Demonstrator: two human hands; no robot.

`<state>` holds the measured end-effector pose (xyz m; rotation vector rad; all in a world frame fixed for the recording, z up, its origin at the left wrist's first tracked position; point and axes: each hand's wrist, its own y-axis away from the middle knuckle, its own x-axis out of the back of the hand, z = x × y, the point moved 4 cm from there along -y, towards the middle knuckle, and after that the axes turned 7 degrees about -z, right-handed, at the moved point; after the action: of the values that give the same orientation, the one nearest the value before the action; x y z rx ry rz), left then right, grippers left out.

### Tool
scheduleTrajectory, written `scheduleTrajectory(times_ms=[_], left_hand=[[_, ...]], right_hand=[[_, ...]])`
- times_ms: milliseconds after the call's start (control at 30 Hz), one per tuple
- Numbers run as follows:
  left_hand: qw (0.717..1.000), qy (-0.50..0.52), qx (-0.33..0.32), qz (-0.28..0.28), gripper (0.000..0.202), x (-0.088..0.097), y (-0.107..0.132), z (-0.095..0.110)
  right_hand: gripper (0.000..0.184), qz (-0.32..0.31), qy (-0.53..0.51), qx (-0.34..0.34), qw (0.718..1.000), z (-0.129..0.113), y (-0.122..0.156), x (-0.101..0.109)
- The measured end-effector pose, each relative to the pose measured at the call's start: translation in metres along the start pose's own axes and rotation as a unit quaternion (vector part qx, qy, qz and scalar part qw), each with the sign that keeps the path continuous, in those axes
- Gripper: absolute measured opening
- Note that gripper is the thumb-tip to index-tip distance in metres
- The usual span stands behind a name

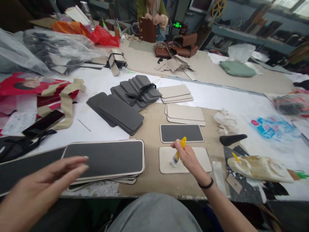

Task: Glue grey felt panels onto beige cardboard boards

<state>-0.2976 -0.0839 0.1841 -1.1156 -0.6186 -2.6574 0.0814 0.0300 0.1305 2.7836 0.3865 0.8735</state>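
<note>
Left hand [45, 180] open, its fingers stretched out, hangs above the left of the table's [103, 191] near edge, partly hiding a stack of large dark panels [108, 158] with pale borders. Right hand [188, 158], closed around a yellow-handled brush [177, 156], holds the bristles down at the left half of a pale panel [166, 158], close to the middle of that near edge. Farther right along it lies a white-smeared container [263, 169] with another yellow handle. Just beyond the pale panel is a pale-rimmed dark panel [181, 133], then two piles of pale panels [185, 112]. Dark grey panels [120, 112] lie left of these piles. At the far edge, a person [151, 9] holds a brown piece [147, 30] near some brown bags [178, 48].
</note>
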Motion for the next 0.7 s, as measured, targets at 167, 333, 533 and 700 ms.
scheduleTrajectory(times_ms=[167,333,533,700], left_hand=[[0.95,0.064,-0.153,-0.264,0.021,-0.157,0.038,0.099],[0.93,-0.06,-0.271,-0.243,0.033,-0.269,0.024,0.097],[0.894,-0.126,-0.393,-0.173,0.026,-0.303,0.015,0.072],[0.866,-0.12,-0.477,-0.088,0.03,-0.304,0.015,0.061]], right_hand=[[0.058,0.084,0.003,-0.033,0.996,0.039,0.004,0.035],[0.042,0.058,-0.118,-0.037,0.991,0.059,0.003,0.003],[0.024,0.088,-0.082,-0.014,0.993,0.088,0.008,-0.002],[0.02,0.215,0.014,-0.063,0.974,0.127,0.04,0.075]])
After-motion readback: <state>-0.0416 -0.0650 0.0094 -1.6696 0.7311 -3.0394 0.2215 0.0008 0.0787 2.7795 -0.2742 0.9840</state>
